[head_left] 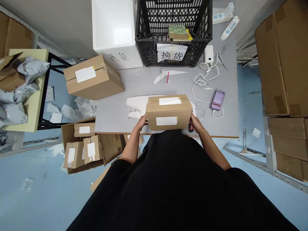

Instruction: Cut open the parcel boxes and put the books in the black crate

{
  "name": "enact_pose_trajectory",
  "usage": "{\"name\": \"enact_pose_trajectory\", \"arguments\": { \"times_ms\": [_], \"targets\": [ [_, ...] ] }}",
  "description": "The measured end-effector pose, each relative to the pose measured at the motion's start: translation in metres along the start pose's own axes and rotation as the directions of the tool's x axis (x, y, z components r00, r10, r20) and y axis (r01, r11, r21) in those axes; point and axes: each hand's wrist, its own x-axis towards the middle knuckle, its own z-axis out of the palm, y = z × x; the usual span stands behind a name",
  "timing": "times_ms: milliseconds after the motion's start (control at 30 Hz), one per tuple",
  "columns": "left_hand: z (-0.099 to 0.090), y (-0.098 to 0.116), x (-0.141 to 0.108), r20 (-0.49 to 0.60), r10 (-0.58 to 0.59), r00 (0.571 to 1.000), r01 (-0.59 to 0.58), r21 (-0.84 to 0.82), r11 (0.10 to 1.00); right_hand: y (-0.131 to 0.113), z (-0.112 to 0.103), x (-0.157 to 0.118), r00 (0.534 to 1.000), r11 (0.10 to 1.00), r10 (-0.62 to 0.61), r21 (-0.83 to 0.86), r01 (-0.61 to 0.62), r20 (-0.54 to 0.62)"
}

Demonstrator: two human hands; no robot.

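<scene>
A brown cardboard box (pixel 168 110) with white labels on its top and near side stands at the table's front edge, close to my body. My left hand (pixel 142 122) grips its left end and my right hand (pixel 196 124) its right end; most fingertips are hidden behind the box. Close by my right hand is a small red and black object (pixel 191 127), partly covered, whose kind I cannot make out. White paper (pixel 136 104) lies partly under the box.
Behind stand a black plastic crate (pixel 149 53) with small packs inside and a white bin (pixel 113 29). Another labelled carton (pixel 96 80) sits at the table's left. A phone (pixel 217 100) and white cables (pixel 199 80) lie right. An open carton (pixel 72 170) holding several boxes is left below.
</scene>
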Motion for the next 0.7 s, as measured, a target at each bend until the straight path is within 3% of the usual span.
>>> {"name": "enact_pose_trajectory", "arguments": {
  "times_ms": [333,700],
  "targets": [
    [-0.005,0.021,-0.002,0.047,-0.174,0.984,0.164,0.176,0.971,-0.024,0.005,-0.011,0.979,0.953,0.182,-0.227,-0.199,-0.094],
    [-0.004,0.025,0.029,-0.002,-0.262,0.965,0.254,0.243,0.936,-0.025,0.003,0.020,0.956,0.902,0.258,-0.319,-0.291,-0.140]
  ]
}}
